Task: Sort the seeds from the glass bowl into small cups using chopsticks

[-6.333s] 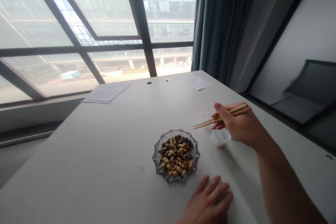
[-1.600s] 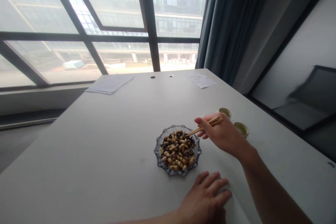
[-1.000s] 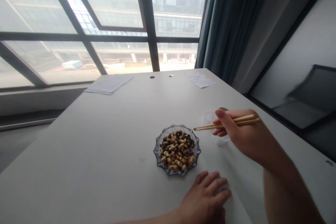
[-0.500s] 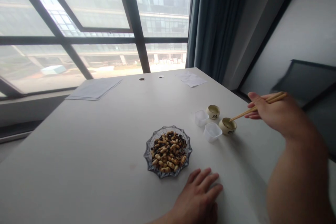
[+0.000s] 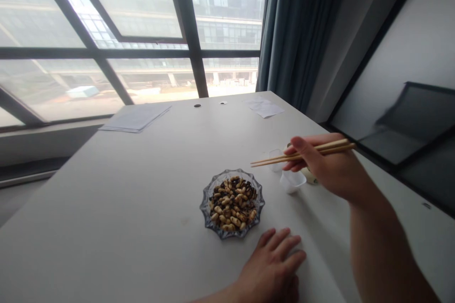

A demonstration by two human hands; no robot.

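My right hand point(image 5: 320, 163) grips a pair of wooden chopsticks point(image 5: 302, 153), held almost level with their tips pointing left. The tips hang above the table, up and to the right of a scalloped glass bowl point(image 5: 205, 208), with nothing visible between them. Unshelled peanuts and dark seeds point(image 5: 232, 203) fill the bowl. Below my right hand are two clear plastic cups point(image 5: 293, 182). A small cream ceramic cup point(image 5: 310, 177) is mostly hidden by the hand, and a second one behind it barely shows. My left hand point(image 5: 272, 262) rests on the table, fingers spread, near the bowl's lower right.
Sheets of paper point(image 5: 137, 117) lie at the table's far left, and a creased sheet point(image 5: 263, 106) at its far right. Two round holes point(image 5: 197, 106) are near the back edge. A window and a dark curtain point(image 5: 291, 33) stand beyond; a chair point(image 5: 419, 113) is at right.
My right hand has moved left with the chopsticks, whose tips have left the nearer ceramic cup and point toward the bowl. My left hand stays on the table. The view has shifted slightly.
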